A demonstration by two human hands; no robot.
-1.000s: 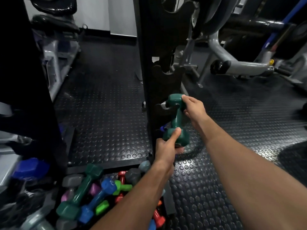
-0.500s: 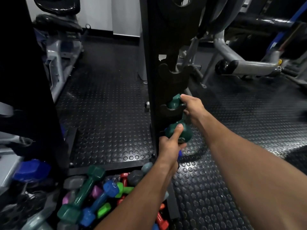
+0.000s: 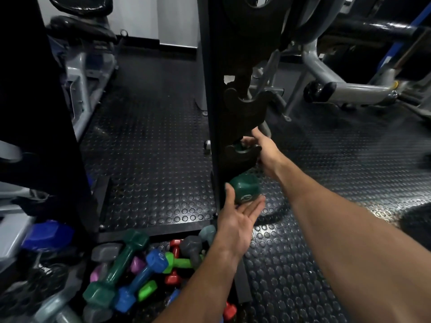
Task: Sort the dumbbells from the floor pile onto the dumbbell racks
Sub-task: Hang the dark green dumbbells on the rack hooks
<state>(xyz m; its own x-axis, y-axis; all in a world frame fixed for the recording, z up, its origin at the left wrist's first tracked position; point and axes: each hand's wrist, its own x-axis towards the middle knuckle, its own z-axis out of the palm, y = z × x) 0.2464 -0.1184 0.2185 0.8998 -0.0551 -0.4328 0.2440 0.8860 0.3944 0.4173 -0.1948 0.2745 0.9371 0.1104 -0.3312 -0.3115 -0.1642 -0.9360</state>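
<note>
A dark green dumbbell (image 3: 245,188) lies across a low cradle (image 3: 242,157) of the black upright rack (image 3: 215,108). Its near head sticks out toward me; its far head shows just above the cradle. My left hand (image 3: 238,220) is spread palm-up under the near head, thumb against its side and fingers loose. My right hand (image 3: 264,149) reaches round the rack's right side with fingers on the far head. The floor pile (image 3: 140,273) lies bottom left: a big green dumbbell, a blue one, and lime, red, grey and purple ones.
A dark blue hex dumbbell (image 3: 46,234) rests on the rack at the left edge. An empty cradle (image 3: 245,101) sits higher on the upright rack. Grey gym machines (image 3: 345,89) stand behind on the right and another (image 3: 79,66) on the left. The floor is black studded rubber.
The green dumbbell has gone from upright in both hands to lying seated in the low cradle. My left hand has loosened from its near head and spread its fingers.
</note>
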